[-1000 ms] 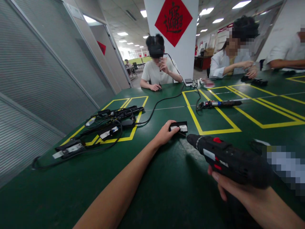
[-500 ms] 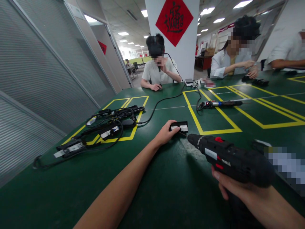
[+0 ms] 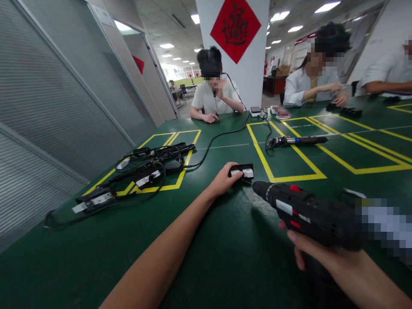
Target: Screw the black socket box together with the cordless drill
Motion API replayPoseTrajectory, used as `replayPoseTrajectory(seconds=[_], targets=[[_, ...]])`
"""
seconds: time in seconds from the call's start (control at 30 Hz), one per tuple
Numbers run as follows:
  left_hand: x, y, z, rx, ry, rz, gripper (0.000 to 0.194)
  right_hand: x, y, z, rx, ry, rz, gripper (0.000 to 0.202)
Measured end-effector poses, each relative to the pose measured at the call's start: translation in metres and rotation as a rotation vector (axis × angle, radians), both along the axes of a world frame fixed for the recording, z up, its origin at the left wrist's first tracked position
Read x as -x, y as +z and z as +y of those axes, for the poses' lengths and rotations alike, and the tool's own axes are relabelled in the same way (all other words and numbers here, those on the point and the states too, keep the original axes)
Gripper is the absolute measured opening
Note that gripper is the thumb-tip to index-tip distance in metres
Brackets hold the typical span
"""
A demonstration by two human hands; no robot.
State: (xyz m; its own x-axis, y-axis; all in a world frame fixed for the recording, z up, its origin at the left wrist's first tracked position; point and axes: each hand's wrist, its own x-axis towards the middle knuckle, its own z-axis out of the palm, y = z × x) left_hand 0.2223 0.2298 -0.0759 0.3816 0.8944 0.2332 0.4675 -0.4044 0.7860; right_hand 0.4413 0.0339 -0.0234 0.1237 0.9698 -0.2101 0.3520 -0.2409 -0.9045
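In the middle of the green table, my left hand [image 3: 227, 178] grips a small black block with a white label [image 3: 247, 172], thumb over its near side. My right hand [image 3: 317, 253] is wrapped round the handle of a black and red power drill [image 3: 299, 210]. The drill lies level, pointing left and away from me. Its thin bit [image 3: 246, 182] reaches the near side of the block by my left thumb; whether the tip touches cannot be made out. The lower part of the drill's handle is dark and mostly hidden by my right hand.
Black cabled devices [image 3: 148, 171] lie inside yellow tape [image 3: 180, 185] on the left. A pen-shaped electric tool [image 3: 299, 140] rests beyond the drill. One cable [image 3: 210, 143] crosses the table [image 3: 222, 253]. Co-workers sit across; one person [image 3: 215, 94] holds a screwdriver. A blurred-out item [image 3: 389, 225] lies at right.
The drill and my right hand have shifted very slightly left. My left hand and the black block stay practically where they were.
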Motion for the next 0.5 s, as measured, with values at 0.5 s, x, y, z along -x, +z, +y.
replayPoseTrajectory(seconds=[0.5], targets=[[0.0006, 0.0001, -0.0004, -0.001, -0.004, 0.0, 0.044, 0.003, 0.011, 0.0023, -0.03, -0.049, 0.0, 0.031]])
